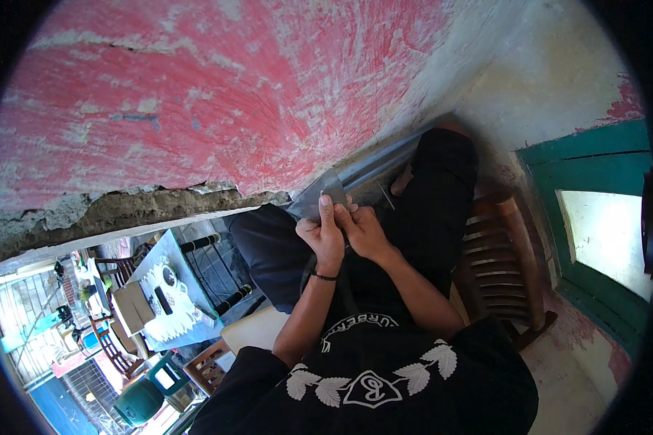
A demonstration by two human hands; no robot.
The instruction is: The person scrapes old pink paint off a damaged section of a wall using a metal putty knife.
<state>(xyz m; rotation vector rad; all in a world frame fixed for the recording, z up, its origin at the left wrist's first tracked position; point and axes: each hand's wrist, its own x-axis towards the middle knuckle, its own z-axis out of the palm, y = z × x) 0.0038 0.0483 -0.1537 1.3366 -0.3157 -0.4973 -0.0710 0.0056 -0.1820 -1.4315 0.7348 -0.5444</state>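
Note:
A thin, flat grey sheet or blade (322,191) is held by both hands in front of my lap, close to the lower edge of a wall with patchy pink paint (239,98). My left hand (325,235), with a dark bead bracelet at the wrist, grips its near edge, thumb lying on top. Beside it, my right hand (362,229) has its thumb and fingers closed on the same piece. Whether it has a handle is hidden by the hands.
Broken plaster (141,209) runs along the wall's edge. A slatted wooden chair (503,261) stands at right, near a green door or window frame (582,157). Lower left is a glass-topped table (182,315) bearing a phone and cardboard, with a green barrel (140,401) beyond.

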